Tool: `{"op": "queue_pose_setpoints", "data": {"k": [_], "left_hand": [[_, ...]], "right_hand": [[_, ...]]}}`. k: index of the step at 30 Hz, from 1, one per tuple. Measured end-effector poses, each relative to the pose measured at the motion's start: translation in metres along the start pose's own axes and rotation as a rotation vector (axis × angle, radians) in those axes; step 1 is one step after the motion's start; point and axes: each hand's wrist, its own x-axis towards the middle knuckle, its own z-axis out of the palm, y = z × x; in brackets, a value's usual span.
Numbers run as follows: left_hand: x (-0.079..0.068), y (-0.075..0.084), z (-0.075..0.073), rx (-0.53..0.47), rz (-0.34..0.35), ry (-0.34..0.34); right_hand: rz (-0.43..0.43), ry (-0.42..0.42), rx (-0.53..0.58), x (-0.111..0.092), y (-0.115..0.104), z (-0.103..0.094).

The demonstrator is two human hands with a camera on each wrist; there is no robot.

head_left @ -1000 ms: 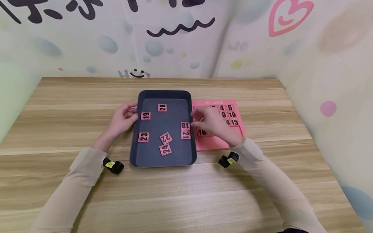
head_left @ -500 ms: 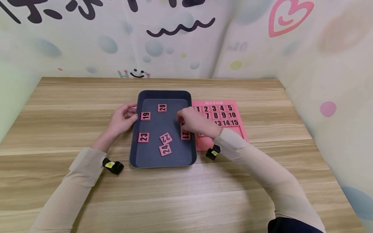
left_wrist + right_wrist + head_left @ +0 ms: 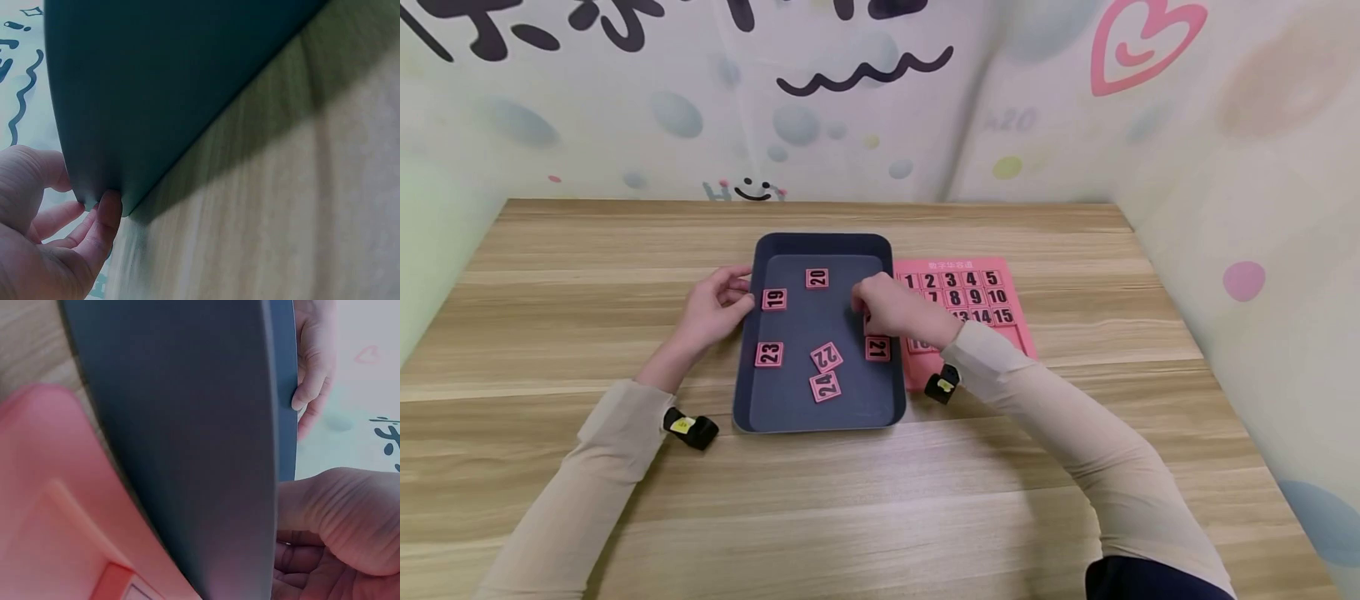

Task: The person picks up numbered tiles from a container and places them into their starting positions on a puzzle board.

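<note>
A dark grey tray (image 3: 820,414) lies on the table with several pink number tiles in it. My left hand (image 3: 711,308) holds the tray's left side; in the left wrist view, thumb and fingers (image 3: 107,209) meet its wall near the rim. Over the tray's right side, my right hand (image 3: 891,308) reaches in with curled fingers at the 18 tile, which it mostly covers. Its fingertips are hidden, in the right wrist view behind the tray wall. Just below lies the 21 tile (image 3: 877,349). A pink number puzzle board (image 3: 951,377) sits right of the tray.
Tiles 19 (image 3: 774,299), 20 (image 3: 817,278), 23 (image 3: 769,354), 22 (image 3: 827,357) and 24 (image 3: 825,386) lie spread in the tray. The board carries rows of numbered tiles, partly under my right forearm. A printed wall (image 3: 1037,125) stands behind the table.
My right hand has moved left from above the board into the tray, down over the 18 tile, shifting only slightly in the last half second. The left hand has stayed put.
</note>
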Motion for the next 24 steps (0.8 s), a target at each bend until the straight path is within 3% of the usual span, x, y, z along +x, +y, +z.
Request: {"op": "queue_pose_setpoints", "data": {"k": [16, 20, 24], "left_hand": [[-0.002, 0.001, 0.0, 0.005, 0.002, 0.005], [-0.001, 0.0, 0.001, 0.005, 0.002, 0.002], [-0.001, 0.001, 0.0, 0.006, 0.001, 0.005]], "right_hand": [[-0.09, 0.063, 0.152, 0.02, 0.008, 0.007], [-0.089, 0.089, 0.123, 0.018, 0.01, 0.006], [-0.049, 0.061, 0.038, 0.013, 0.007, 0.001]]}}
